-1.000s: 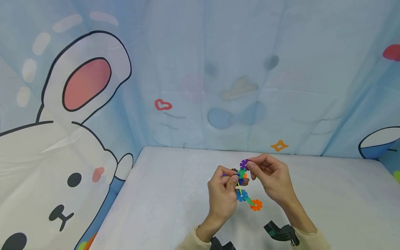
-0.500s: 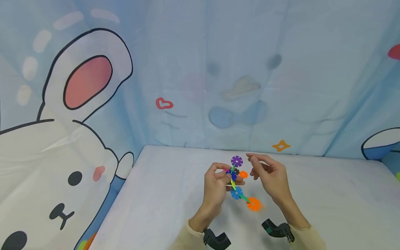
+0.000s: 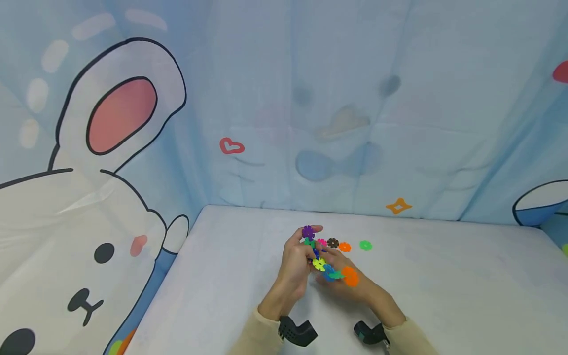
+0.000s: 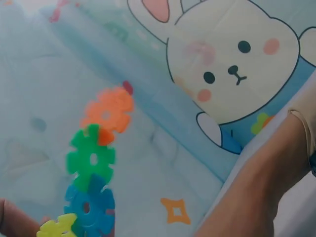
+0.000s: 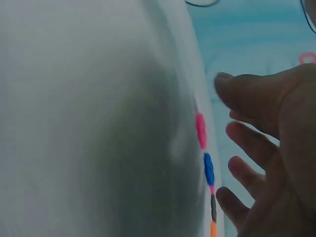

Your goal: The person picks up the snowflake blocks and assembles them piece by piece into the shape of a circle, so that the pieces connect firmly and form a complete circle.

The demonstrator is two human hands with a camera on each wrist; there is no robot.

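A chain of interlocking flower discs [image 3: 319, 265] runs from purple at the top through green, dark blue, yellow, blue and green to orange at the lower right. My left hand [image 3: 293, 268] grips it around the dark blue part. In the left wrist view the orange, green and blue discs [image 4: 90, 210] stand out in front, with the orange one blurred. My right hand [image 3: 348, 283] is behind and below the chain, partly covered by it. Its fingers [image 5: 252, 140] look spread and loosely bent in the right wrist view, with nothing between them.
Behind the hands several loose discs lie on the white table [image 3: 443, 276]: pink [image 3: 322, 241], black [image 3: 333, 242], orange [image 3: 344, 247] and green [image 3: 366, 245]. A blue disc [image 5: 209, 169] shows between pink and black in the right wrist view. A printed curtain [image 3: 275, 98] rises behind the table.
My right hand has left the chain's purple end and moved down and left, under the chain. My left hand has shifted left with the chain, uncovering loose discs on the table.
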